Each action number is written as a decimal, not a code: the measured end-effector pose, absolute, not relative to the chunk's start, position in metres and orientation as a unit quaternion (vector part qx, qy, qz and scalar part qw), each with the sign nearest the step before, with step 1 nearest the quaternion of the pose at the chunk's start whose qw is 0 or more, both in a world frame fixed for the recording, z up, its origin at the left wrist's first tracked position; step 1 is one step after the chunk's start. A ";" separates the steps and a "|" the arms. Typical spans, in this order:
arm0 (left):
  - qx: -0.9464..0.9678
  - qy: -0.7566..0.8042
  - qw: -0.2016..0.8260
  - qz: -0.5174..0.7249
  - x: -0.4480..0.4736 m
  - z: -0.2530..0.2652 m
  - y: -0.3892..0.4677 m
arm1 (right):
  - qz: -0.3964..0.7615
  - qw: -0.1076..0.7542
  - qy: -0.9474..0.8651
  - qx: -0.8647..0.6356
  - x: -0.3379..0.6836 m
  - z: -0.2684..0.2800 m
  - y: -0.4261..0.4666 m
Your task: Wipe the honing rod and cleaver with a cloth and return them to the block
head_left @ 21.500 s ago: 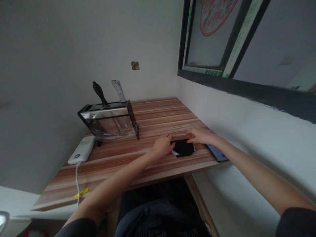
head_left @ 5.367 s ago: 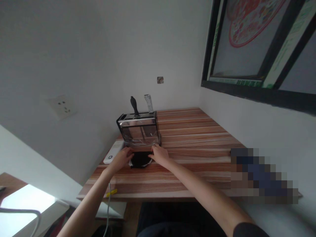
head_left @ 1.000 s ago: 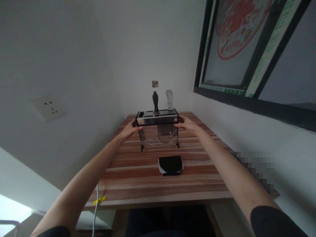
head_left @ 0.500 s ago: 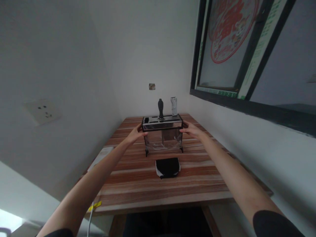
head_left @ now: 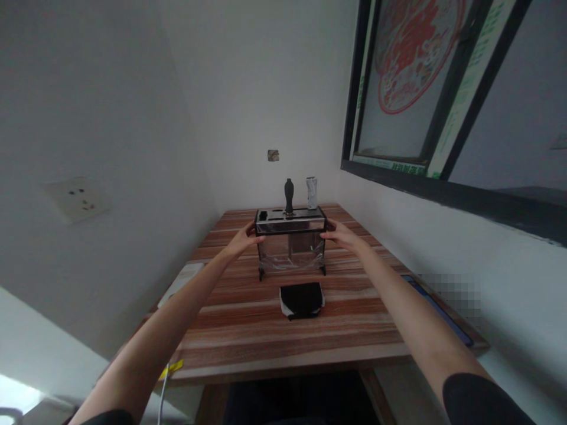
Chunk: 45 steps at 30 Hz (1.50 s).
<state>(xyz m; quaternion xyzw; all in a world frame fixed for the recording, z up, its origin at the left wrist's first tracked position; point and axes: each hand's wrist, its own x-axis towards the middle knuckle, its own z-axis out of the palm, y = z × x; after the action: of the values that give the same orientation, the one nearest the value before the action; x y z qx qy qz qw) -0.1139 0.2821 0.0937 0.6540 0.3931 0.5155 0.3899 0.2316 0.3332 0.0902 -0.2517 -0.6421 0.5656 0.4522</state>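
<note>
A clear-walled knife holder (head_left: 290,245) with a slotted metallic top, dark edges and short black feet is near the far part of the table. My left hand (head_left: 243,241) grips its left end, thumb on the front and fingers behind. On the opposite end, my right hand (head_left: 341,234) has the same kind of hold. A black handle (head_left: 289,195) sticks up from the top slots. To its right stands a handle wrapped in clear plastic (head_left: 312,193). Whether the feet fully rest on the table cannot be made out.
A black pouch-like piece (head_left: 302,300) lies in front of the holder on the wood-grain table (head_left: 248,339). A white flat item (head_left: 183,280) is at the left edge, a dark phone-like slab (head_left: 447,319) at the right. Walls and a framed window (head_left: 398,168) enclose the table.
The holder's right end and my right hand have shifted slightly left. The dark slab beside my right forearm has come into view. Both hands keep their hold.
</note>
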 end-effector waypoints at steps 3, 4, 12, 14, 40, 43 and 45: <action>0.655 0.395 0.389 0.513 -0.112 0.096 0.278 | 0.565 0.453 -0.643 -0.251 0.232 0.090 0.333; 0.656 0.396 0.389 0.512 -0.112 0.097 0.277 | 0.564 0.453 -0.643 -0.251 0.232 0.090 0.334; 0.663 0.396 0.386 0.504 -0.111 0.099 0.274 | 0.570 0.444 -0.645 -0.250 0.233 0.092 0.333; 0.665 0.396 0.387 0.501 -0.111 0.100 0.273 | 0.571 0.442 -0.645 -0.250 0.233 0.093 0.332; 0.677 0.411 0.379 0.478 -0.112 0.101 0.274 | 0.565 0.435 -0.660 -0.236 0.237 0.092 0.331; 0.684 0.416 0.377 0.466 -0.112 0.104 0.272 | 0.560 0.436 -0.666 -0.231 0.236 0.089 0.330; 0.693 0.416 0.374 0.455 -0.111 0.108 0.270 | 0.553 0.440 -0.672 -0.223 0.236 0.087 0.329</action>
<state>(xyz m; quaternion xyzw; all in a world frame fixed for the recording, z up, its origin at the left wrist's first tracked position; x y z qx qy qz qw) -0.1111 0.2700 0.1078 0.6926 0.4164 0.4554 0.3735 0.2357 0.3294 0.0874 -0.2234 -0.6717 0.5529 0.4396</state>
